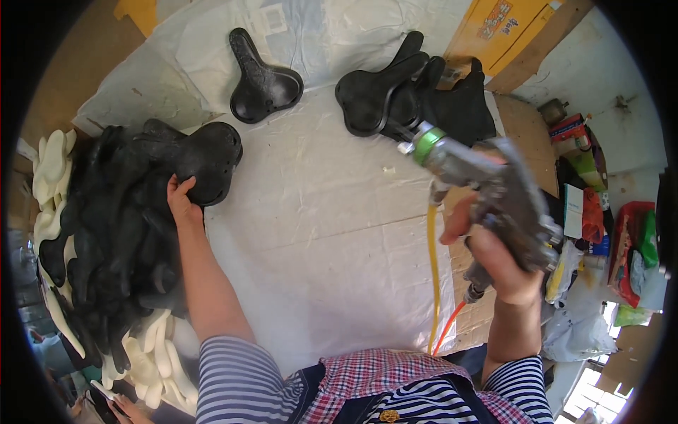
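My left hand point(183, 201) is at the pile on the left, thumb and fingers closed on the near edge of a black bicycle saddle shell point(212, 159). Some of its fingers are hidden under the shell. In my right hand point(498, 258), raised over the right side of the table, is a metal spray gun point(487, 180) with a green ring near its nozzle. It is slightly blurred. A yellow hose point(432, 275) and an orange hose point(449, 325) run down from it. One black saddle point(265, 88) lies alone at the far side, its narrow nose pointing away.
Several black saddles point(371, 99) overlap at the far right. Heaped black shells point(120, 233) and cream foam saddle pads point(152, 357) fill the left. White sheeting point(318, 247) covers the table. Bags and boxes point(583, 205) line the right wall. Another person's hand point(127, 408) shows at lower left.
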`<state>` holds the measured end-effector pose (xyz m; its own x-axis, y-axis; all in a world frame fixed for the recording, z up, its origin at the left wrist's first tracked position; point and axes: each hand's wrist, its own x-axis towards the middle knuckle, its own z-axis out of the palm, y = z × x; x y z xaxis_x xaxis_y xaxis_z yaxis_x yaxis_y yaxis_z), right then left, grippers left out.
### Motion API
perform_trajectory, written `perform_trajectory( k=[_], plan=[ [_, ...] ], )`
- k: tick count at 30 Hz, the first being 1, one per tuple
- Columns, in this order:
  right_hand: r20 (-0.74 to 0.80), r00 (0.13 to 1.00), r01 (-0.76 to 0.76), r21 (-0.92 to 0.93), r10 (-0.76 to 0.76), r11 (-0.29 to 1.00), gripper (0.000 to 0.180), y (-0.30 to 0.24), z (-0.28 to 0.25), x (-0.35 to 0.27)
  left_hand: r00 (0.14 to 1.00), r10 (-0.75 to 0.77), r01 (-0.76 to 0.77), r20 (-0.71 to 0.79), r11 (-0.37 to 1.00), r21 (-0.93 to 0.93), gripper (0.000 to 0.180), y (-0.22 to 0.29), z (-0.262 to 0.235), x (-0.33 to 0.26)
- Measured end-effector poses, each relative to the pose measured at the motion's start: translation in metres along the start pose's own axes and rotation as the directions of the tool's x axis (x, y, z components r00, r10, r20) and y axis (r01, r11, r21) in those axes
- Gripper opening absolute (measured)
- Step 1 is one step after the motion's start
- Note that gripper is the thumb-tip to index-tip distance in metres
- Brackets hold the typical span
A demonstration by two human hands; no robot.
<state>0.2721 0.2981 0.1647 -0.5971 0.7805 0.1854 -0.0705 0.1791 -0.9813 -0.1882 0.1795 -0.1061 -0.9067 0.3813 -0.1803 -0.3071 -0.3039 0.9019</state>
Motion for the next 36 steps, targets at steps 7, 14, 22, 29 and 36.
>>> perform_trajectory(
  k=[7,14,22,29,36],
  plan=[
    [0.02,0.941,-0.337,-0.003,0.337,0.941,0.053,0.045,-0.02,-0.012,0.892,-0.112,0.069,0.439,0.991,0.114,0.054,0.01,0.13,0.038],
    [-0.008,0.954,-0.299,-0.069,0.299,0.952,0.056,0.049,-0.038,-0.036,0.887,-0.155,-0.067,0.435,0.889,0.454,0.044,-0.009,0.189,0.076],
    [-0.025,0.963,-0.27,-0.145,0.269,0.952,0.055,0.051,-0.05,-0.065,0.969,0.248,-0.245,-0.004,0.953,-0.176,0.044,0.078,0.071,0.035],
    [-0.043,0.965,-0.262,-0.179,0.258,0.948,0.054,0.058,-0.06,-0.071,0.935,0.282,-0.243,-0.213,0.951,0.193,0.033,0.073,0.078,0.05],
    [-0.065,0.941,-0.337,-0.219,0.332,0.916,0.054,0.075,-0.074,-0.076,0.578,-0.186,-0.346,0.795,0.826,0.445,0.059,-0.099,0.355,-0.006]
  ],
)
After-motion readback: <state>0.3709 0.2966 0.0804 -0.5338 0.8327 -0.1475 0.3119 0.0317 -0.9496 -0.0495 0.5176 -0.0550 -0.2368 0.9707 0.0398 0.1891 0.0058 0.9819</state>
